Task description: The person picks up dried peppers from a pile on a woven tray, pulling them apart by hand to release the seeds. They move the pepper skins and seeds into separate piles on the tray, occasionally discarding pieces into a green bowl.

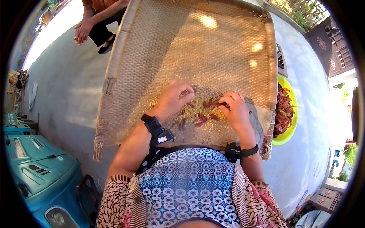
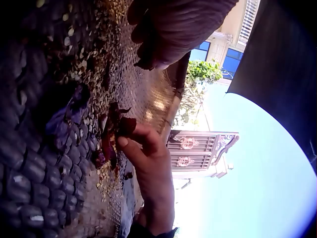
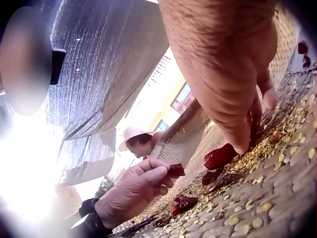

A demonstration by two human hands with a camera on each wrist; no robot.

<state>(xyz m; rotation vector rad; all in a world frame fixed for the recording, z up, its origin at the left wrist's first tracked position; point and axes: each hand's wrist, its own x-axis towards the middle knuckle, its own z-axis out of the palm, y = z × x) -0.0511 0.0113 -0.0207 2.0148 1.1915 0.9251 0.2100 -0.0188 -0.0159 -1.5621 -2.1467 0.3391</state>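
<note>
Between the thumb and fingers of my left hand (image 1: 173, 100) is a piece of dried red chili (image 3: 177, 170), raised over the woven bamboo mat (image 1: 163, 64). My right hand (image 1: 237, 110) pinches another dried chili (image 2: 127, 126), low over the mat to the right. Loose yellow chili seeds (image 1: 195, 108) lie scattered under and between both hands. Several dark red chili pieces (image 1: 201, 120) rest among the seeds, nearer my body. Close by the right fingertips lies a glossy red chili piece (image 3: 220, 156) in the right wrist view.
A yellow basin (image 1: 286, 140) of dried chilies (image 1: 283, 110) stands just past the mat's right edge. The mat has a raised, bound rim (image 1: 114, 72). A teal vehicle (image 1: 45, 163) is at the lower left. Another person's clasped hands (image 1: 83, 32) show at the upper left.
</note>
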